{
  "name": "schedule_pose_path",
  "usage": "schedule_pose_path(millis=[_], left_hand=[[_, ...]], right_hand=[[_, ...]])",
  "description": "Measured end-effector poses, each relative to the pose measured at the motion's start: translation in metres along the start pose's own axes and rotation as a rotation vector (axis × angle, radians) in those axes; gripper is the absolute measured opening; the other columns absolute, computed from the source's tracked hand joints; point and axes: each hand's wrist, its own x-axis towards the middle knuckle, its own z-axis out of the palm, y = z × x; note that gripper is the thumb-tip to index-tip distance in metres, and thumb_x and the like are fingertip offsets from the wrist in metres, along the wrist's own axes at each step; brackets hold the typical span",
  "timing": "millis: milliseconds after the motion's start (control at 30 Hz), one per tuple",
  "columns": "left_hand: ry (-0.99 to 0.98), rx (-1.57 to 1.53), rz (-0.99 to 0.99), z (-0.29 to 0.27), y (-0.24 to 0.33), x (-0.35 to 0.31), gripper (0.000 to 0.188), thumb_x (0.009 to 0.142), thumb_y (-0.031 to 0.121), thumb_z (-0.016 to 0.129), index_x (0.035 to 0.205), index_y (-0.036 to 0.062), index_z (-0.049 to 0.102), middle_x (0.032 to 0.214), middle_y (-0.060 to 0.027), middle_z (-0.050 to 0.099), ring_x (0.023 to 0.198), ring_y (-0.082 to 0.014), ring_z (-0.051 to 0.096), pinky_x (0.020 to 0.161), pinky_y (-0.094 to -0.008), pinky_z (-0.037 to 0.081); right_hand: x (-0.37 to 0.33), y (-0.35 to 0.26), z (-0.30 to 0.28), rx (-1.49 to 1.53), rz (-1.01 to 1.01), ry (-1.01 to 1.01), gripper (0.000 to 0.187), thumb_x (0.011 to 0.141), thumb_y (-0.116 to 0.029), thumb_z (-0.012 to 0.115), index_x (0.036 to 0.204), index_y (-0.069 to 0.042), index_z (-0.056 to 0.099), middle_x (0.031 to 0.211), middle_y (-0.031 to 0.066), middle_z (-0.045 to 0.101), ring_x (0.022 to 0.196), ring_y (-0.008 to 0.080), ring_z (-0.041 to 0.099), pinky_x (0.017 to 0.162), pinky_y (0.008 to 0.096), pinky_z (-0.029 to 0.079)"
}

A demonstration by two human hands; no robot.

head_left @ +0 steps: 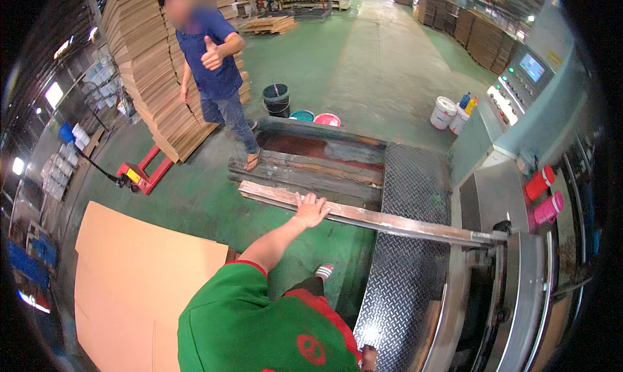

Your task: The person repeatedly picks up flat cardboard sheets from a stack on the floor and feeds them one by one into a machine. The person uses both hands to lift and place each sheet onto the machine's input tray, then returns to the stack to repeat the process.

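Note:
My left hand [311, 210] rests palm down on a long, worn bar [402, 222], its fingers spread over the top and not wrapped round it. The bar runs from the left, over the pit-like opening and the diamond-plate walkway [405, 300], to the machine on the right. Below my arm shows my foot in a striped sandal [324, 271]. A small patch of skin [368, 356] appears by the lower edge beside my green shirt; I cannot tell whether it is my right hand or a foot. Large flat cardboard sheets [143, 275] lie to my left.
A person in a blue shirt [211, 54] stands beyond the bar with a thumb raised, beside tall cardboard stacks [146, 60]. A red pallet jack [148, 171] is at left. Buckets [443, 112] stand near the control panel [519, 86]; a black bucket [277, 101] sits beyond the pit.

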Motion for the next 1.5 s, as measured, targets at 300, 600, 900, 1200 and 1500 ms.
schedule_pose_path(millis=[300,600,900,1200,1500], left_hand=[[0.128,0.007,0.142,0.005,-0.001,0.013,0.063,0.106,0.06,0.042,0.129,0.0064,0.064,0.128,-0.0187,0.06,0.134,-0.0358,0.048,0.123,-0.0663,0.018],[0.278,-0.084,0.175,0.01,-0.006,0.011,0.06,0.103,0.059,0.047,0.124,0.0055,0.066,0.119,-0.0169,0.062,0.125,-0.0348,0.054,0.122,-0.0638,0.021],[0.454,-0.226,0.163,0.018,-0.006,0.009,0.048,0.097,0.048,0.064,0.122,0.0068,0.069,0.121,-0.0163,0.063,0.125,-0.0348,0.057,0.126,-0.0586,0.023],[0.246,-0.356,-0.704,0.055,0.028,-0.123,0.061,0.1,0.043,0.062,0.154,0.0162,0.051,0.161,-0.0224,0.042,0.151,-0.0384,0.038,0.127,-0.0569,0.025],[1.799,-1.853,-1.349,0.058,-0.029,-0.322,0.127,0.086,0.085,0.059,0.166,0.0003,0.009,0.169,-0.0217,0.026,0.153,-0.0346,0.031,0.127,-0.0527,0.025]], right_hand=[[0.075,-0.25,0.042,-0.183,-0.705,0.19,0.018,0.101,-0.009,0.062,0.114,0.0,0.07,0.093,0.0188,0.073,0.081,0.0337,0.07,0.073,0.0413,0.055],[0.103,-0.591,0.058,-0.13,-1.143,0.124,0.03,0.098,-0.005,0.058,0.126,0.005,0.06,0.123,0.023,0.063,0.118,0.043,0.059,0.106,0.0498,0.045],[0.138,-0.626,0.138,-0.715,-1.389,-0.26,0.047,0.103,-0.022,0.056,0.143,0.002,0.052,0.141,0.0243,0.057,0.128,0.0439,0.054,0.109,0.0529,0.041],[0.157,-0.62,0.132,-0.9,-1.384,-0.36,0.051,0.108,-0.031,0.052,0.151,-0.003,0.048,0.147,0.0172,0.056,0.133,0.0365,0.053,0.106,0.0523,0.041],[0.16,-0.616,0.134,-0.839,-1.462,-0.337,0.061,0.099,-0.033,0.063,0.15,-0.003,0.048,0.142,0.0163,0.059,0.131,0.0357,0.055,0.104,0.0504,0.042]])
